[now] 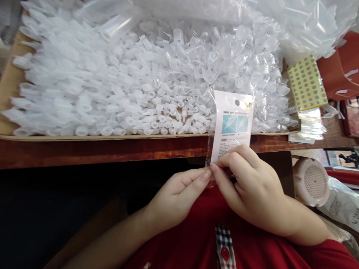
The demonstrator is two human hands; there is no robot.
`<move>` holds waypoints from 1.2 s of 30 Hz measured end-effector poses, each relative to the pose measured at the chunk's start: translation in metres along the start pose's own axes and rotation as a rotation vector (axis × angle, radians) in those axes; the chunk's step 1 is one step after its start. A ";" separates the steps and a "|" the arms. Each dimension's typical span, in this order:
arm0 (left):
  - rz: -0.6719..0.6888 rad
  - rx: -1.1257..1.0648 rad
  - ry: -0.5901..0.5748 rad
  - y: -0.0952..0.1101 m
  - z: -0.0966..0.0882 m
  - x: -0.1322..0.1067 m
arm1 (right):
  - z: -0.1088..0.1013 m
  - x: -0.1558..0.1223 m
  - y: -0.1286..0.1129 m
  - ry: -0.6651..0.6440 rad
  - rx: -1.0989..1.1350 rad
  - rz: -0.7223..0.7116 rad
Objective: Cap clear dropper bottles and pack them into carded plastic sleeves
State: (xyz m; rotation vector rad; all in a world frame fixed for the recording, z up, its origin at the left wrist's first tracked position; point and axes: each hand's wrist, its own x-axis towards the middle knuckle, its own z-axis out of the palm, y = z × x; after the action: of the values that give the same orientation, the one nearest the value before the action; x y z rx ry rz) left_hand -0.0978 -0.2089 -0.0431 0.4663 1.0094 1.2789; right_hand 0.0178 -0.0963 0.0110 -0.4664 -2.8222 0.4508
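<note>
A clear plastic packet with a printed white card inside stands upright before me, over the table's front edge. Two blue pictures, small print and a round hole near the top mark the card. My left hand pinches the packet's lower left edge between thumb and fingers. Right beside it, my right hand grips the lower part, its thumb and fingertips closed on the plastic. The fingertips of both hands nearly touch. The packet's lower end is partly hidden behind my fingers.
A shallow cardboard tray holds many white nozzle tips and clear ribbed caps. Clear plastic bags lie behind. A yellow sticker sheet rests at the tray's right. A round beige perforated object stands low at right.
</note>
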 end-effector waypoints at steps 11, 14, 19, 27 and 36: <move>0.056 -0.143 0.089 -0.014 -0.002 0.001 | 0.003 -0.003 -0.001 0.016 -0.019 0.025; 0.095 -0.147 0.041 -0.012 -0.001 0.000 | 0.004 -0.003 -0.001 0.031 -0.006 0.030; 0.115 0.147 0.072 -0.001 0.004 0.001 | 0.005 -0.002 0.000 0.035 0.007 0.030; 0.096 0.097 0.112 -0.005 0.003 0.002 | 0.007 -0.005 0.000 0.091 0.009 0.046; 0.076 0.387 0.202 0.005 0.007 0.005 | 0.007 -0.006 0.001 0.151 -0.026 0.042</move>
State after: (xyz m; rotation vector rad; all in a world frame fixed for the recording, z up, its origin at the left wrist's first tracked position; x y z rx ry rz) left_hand -0.0951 -0.2010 -0.0374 0.6858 1.4326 1.2166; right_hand 0.0213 -0.0987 0.0029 -0.5415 -2.6804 0.3710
